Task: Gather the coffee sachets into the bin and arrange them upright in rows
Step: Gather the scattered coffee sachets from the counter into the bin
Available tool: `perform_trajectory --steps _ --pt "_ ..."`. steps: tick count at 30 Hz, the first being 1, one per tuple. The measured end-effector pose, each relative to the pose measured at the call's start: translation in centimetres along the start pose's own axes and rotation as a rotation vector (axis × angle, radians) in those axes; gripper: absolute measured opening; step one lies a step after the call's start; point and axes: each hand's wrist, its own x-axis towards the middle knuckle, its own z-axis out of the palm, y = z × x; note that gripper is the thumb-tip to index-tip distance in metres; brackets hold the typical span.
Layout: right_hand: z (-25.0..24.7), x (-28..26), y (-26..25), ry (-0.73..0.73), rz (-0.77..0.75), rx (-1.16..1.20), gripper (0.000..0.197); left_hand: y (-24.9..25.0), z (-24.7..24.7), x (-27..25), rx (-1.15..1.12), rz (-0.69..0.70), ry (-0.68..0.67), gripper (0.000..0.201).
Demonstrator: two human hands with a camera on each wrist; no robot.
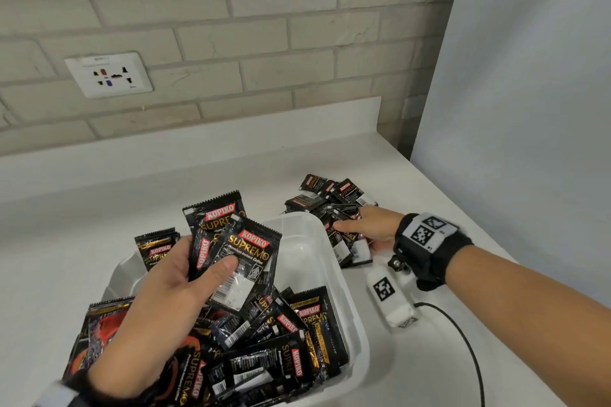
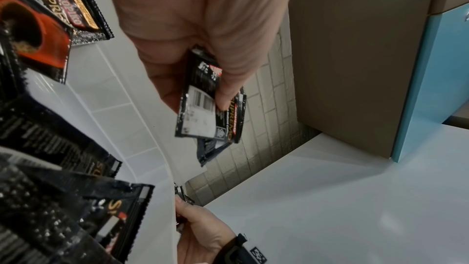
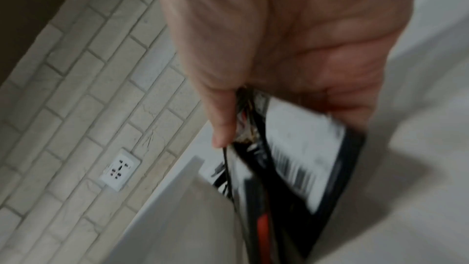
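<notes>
The left hand (image 1: 175,277) pinches a fan of sachets (image 1: 244,251) at frame centre above the bin (image 1: 334,274); the right hand (image 1: 367,228) grips several from the pile (image 1: 330,195), centre right. Slick packets may slide out, or topple onto the bin's jumble.
</notes>
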Motion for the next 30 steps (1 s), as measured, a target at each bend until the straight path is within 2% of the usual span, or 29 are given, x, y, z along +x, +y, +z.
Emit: perform_trajectory --steps 2,5,8,11,13,14,15,18,20,23,24,28,30 --pt "1.0 -0.1 0.0 -0.073 -0.003 0.051 0.036 -0.1 -0.1 0.0 0.009 0.005 0.009 0.015" --pt "1.7 0.3 0.2 0.000 -0.118 -0.086 0.027 -0.1 0.0 0.0 0.022 0.012 0.006 0.015" --pt "0.8 -0.3 -0.1 0.056 -0.133 -0.090 0.028 0.0 -0.4 0.1 0.026 0.016 0.005 0.019" --pt "-1.3 -2.8 -1.8 0.237 -0.241 -0.105 0.023 0.2 -1.3 0.3 -0.029 0.024 0.052 0.029" --pt "-2.1 -5.3 -3.4 0.365 -0.386 -0.044 0.024 0.5 -1.9 0.4 -0.053 0.041 0.073 0.023" --pt "-1.9 -6.7 -4.1 0.370 -0.455 -0.030 0.025 0.5 -2.2 0.5 -0.039 0.051 0.071 0.017" --pt "-1.5 -8.1 -4.6 0.318 -0.519 -0.056 0.026 0.6 -2.4 0.5 -0.010 0.067 0.063 0.015" --pt "1.2 -12.2 -5.4 -0.076 -0.625 -0.304 0.034 0.2 -3.0 0.0 0.197 0.136 -0.022 0.014" --pt "3.6 -13.5 -5.0 -0.249 -0.652 -0.511 0.027 -0.2 -3.6 -0.8 0.386 0.156 -0.078 0.019" --pt "6.9 -13.6 -3.6 -0.293 -0.715 -0.768 0.020 -0.8 -4.0 -2.0 0.591 0.167 -0.191 0.053" --pt "7.7 -13.5 -3.1 -0.292 -0.735 -0.868 0.019 -1.1 -3.9 -2.4 0.705 0.201 -0.236 0.057" --pt "9.7 -13.6 -1.8 -0.311 -0.765 -1.147 0.020 -2.8 -3.6 -2.7 1.068 0.360 -0.379 0.051" --pt "10.2 -13.6 -1.1 -0.309 -0.759 -1.214 0.022 -3.7 -3.7 -2.5 1.231 0.351 -0.484 0.056"
